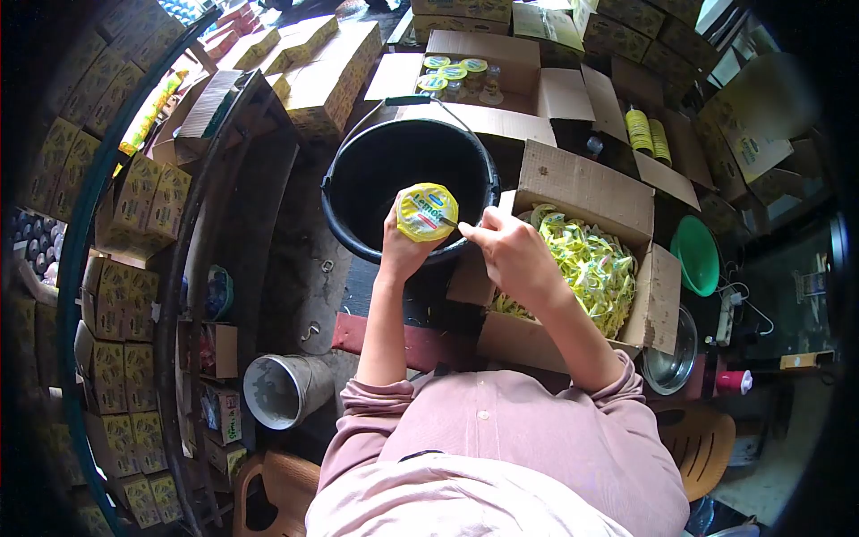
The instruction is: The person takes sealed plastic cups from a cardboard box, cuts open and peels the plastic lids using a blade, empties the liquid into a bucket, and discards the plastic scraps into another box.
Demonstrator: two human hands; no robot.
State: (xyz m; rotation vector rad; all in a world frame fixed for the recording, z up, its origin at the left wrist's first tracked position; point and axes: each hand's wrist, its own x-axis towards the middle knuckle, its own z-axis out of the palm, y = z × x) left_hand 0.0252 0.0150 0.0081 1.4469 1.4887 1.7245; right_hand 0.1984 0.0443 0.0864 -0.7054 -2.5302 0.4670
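Over the near rim of a black bucket (335, 215), my left hand (407, 251) grips a cup with a yellow and white lid (427, 213), its printed top facing up. My right hand (519, 259) is closed just right of the cup, holding a thin dark tool (450, 223) whose tip touches the lid. The tool's handle is hidden in my fingers. Under and beside my right forearm, an open cardboard box (586, 183) holds a heap of yellow-green strips (595, 273).
Beyond the bucket, an open box (483, 49) holds several lidded cups (454, 76). A box to the right holds stacked yellow lids (640, 132). A green bowl (694, 256) and glass bowl (671, 362) lie right. A grey bucket (286, 391) stands lower left.
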